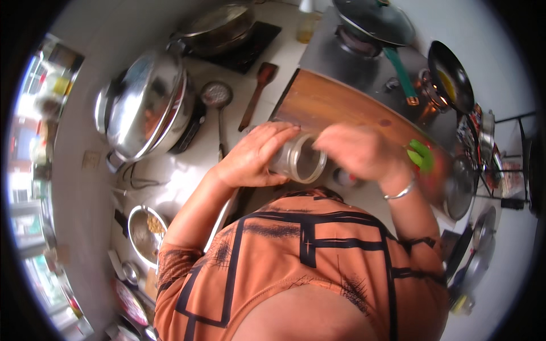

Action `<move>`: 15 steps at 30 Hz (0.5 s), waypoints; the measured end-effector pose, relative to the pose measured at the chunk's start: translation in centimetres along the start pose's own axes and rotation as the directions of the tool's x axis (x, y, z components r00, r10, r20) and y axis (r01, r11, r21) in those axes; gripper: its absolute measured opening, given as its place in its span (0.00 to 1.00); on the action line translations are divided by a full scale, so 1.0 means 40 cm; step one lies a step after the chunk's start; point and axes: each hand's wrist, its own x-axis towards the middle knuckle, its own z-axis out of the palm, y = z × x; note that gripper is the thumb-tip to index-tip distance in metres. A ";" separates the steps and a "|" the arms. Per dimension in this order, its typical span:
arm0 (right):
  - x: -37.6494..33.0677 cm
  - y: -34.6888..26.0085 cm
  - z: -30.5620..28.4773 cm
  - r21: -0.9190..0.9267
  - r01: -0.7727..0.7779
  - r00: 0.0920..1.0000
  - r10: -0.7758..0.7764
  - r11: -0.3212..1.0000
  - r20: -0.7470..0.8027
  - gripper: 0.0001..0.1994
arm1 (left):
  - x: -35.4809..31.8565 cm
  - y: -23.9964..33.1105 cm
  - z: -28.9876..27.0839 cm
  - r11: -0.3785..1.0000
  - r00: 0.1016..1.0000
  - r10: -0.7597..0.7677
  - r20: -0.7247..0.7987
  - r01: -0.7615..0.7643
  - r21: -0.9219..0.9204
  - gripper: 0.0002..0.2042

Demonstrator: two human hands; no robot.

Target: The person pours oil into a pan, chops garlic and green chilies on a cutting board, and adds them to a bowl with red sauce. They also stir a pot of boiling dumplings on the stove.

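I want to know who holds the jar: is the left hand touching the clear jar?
Touching. In the head view the left hand wraps its fingers around the side of the clear jar, with no gap between them.

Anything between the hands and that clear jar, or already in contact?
Nothing visible in between. The left hand is wrapped around the clear jar, holding it on its side with the open mouth facing the camera. The right hand is at the jar's rim, motion-blurred.

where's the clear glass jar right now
In the head view, the clear glass jar sits centre frame, gripped by the left hand, over the brown wooden cutting board's near edge.
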 end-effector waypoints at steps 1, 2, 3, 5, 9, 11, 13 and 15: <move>0.027 -0.026 0.008 -0.013 0.134 0.986 -0.132 0.991 0.104 0.05 | 0.031 -0.003 0.011 0.999 0.998 0.037 0.049 -0.038 0.016 0.42; 0.061 -0.032 0.035 -0.052 0.193 0.974 -0.185 0.980 0.134 0.05 | 0.053 0.000 0.019 1.000 0.998 0.003 0.063 -0.003 0.000 0.43; 0.071 -0.029 0.049 -0.110 0.101 0.963 -0.070 0.989 0.261 0.06 | 0.081 0.004 0.032 0.998 0.999 -0.003 0.043 0.006 -0.061 0.42; 0.053 0.003 0.067 0.084 -0.075 0.958 0.048 0.994 0.282 0.08 | 0.133 0.009 0.040 0.999 0.993 0.029 0.118 -0.032 0.025 0.42; 0.019 0.072 0.152 0.030 -0.057 0.929 0.042 0.998 0.367 0.06 | 0.227 0.041 0.095 1.000 0.970 0.023 0.242 -0.023 -0.002 0.43; -0.025 0.122 0.158 0.115 -0.078 0.912 0.024 0.990 0.409 0.06 | 0.280 0.053 0.139 0.996 0.957 0.027 0.288 -0.002 -0.086 0.44; -0.073 0.165 0.153 0.193 -0.120 0.894 0.022 0.974 0.448 0.06 | 0.323 0.061 0.177 0.995 0.945 0.006 0.328 0.028 -0.098 0.46; -0.122 0.209 0.128 0.255 -0.158 0.889 0.025 0.954 0.457 0.06 | 0.368 0.065 0.215 0.980 0.925 -0.067 0.375 0.132 -0.151 0.49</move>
